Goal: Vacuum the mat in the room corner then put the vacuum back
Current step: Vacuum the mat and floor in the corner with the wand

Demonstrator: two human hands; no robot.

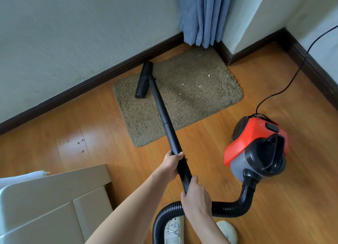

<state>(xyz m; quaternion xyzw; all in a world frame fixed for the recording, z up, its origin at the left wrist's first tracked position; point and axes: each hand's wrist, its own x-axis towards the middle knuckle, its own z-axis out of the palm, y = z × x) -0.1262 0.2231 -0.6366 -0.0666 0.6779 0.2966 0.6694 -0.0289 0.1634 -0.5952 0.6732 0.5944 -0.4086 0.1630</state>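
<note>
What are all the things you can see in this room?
mat: one, olive brown, floor corner, pale crumbs on it
nozzle: one, black, on the mat's left part
wand: one, black, nozzle to hands
hose: one, black, ribbed, wand to vacuum body
vacuum body: one, red, grey and black, floor right of mat
power cord: one, black, runs off right
curtain: one, blue, in corner
cardboard boxes: tan, lower left
shoes: two, white, bottom
left hand: grips wand, higher up
right hand: grips wand's end
</note>
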